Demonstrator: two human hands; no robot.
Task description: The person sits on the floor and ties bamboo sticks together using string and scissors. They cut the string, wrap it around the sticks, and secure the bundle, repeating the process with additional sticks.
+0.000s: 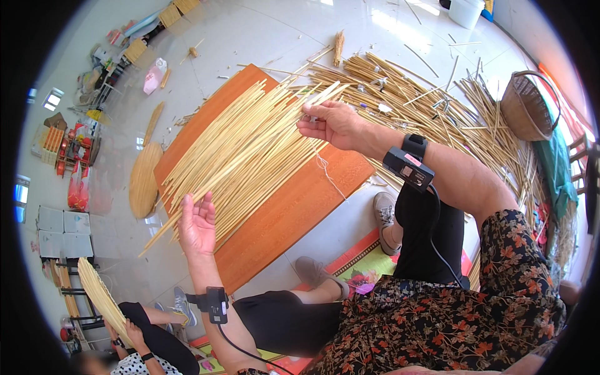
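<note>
Across the tabletop (pixel 294 215), a bundle of pale strips (pixel 234 147) lies at a slant, its ends jutting past the lower-left and upper-right edges. Above the upper-right edge, the right hand (pixel 331 124) has thumb and forefinger pinching at the pale strips, the other fingers curled loosely beneath. Over the lower-left edge, the left hand (pixel 199 228) is turned palm up, fingers bent and thumb raised beside one long strip; whether they press on it, I cannot tell. A thin white cord (pixel 325 167) hangs loose near the right corner of the tabletop. Beyond the upper-right edge, a heap of browner stalks (pixel 406 94) is strewn over the floor (pixel 294 31), with a wicker basket (pixel 527 109) at its far end. Just off the left corner lies a flat tan oval piece (pixel 145 181). Well apart, a co-worker (pixel 139 340) holds a pale, flat bundle (pixel 103 297).
</note>
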